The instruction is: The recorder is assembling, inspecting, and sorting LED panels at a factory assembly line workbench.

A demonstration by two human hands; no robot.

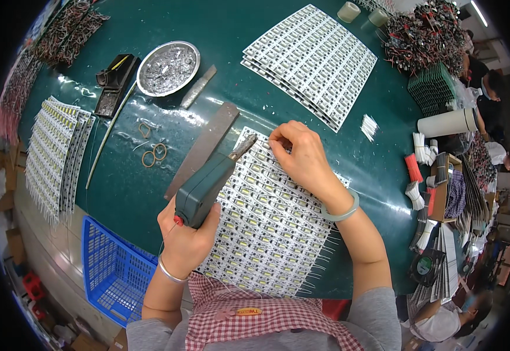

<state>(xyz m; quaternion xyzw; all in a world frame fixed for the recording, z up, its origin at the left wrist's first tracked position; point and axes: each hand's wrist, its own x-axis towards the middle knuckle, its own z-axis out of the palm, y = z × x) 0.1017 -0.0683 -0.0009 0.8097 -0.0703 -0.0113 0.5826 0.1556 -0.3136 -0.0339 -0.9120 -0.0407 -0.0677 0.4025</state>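
Note:
My left hand [186, 241] is wrapped round a soldering gun [204, 190] with a dark green body and a metal tip. The tip points away from me and sits over the far left corner of a white circuit board panel [260, 234]. Rows of small yellow-and-black parts cover this panel, and thin wires stick out along its right edge. Beside the tip, my right hand [300, 153] bends over the panel's far edge with thumb and fingers pinched. Whatever lies between those fingertips is too small to make out.
A brown metal bar [205, 149] lies left of the panel. Farther off are a round metal bowl [168, 68] of solder scraps, a black holder [114, 85] and stacked panels [313, 61]. White wires [369, 127] lie right. A blue basket [114, 272] stands below the table's left edge.

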